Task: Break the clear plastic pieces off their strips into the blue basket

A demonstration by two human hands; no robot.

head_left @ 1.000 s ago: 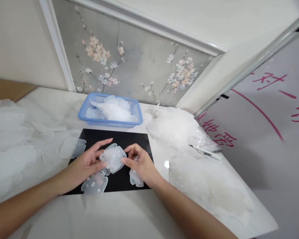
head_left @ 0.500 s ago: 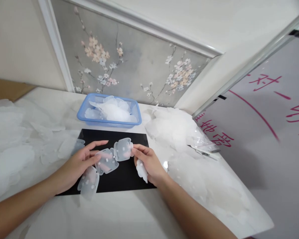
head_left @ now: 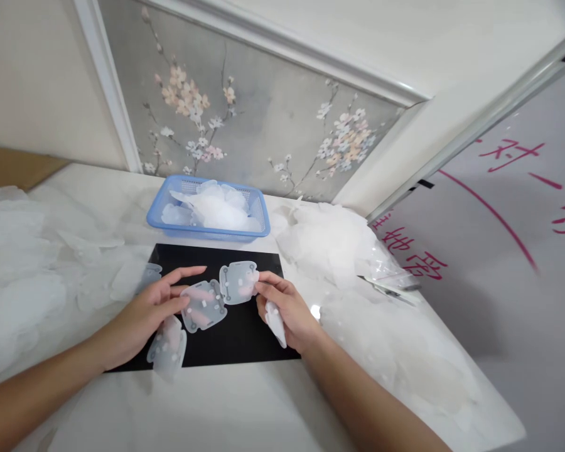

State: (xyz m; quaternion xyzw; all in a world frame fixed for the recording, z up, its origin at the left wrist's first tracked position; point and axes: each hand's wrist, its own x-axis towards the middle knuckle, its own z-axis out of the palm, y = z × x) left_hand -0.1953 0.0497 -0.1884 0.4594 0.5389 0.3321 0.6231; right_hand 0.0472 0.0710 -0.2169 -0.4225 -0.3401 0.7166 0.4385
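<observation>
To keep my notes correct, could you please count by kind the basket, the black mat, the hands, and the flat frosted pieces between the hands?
Blue basket: 1
Black mat: 1
Left hand and right hand: 2
Flat frosted pieces between the hands: 2
Total: 6

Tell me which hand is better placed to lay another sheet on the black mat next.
Likely the right hand: it pinches one sheet by the edge over the black mat, with a second sheet in its grasp. The left hand touches a third sheet.
</observation>
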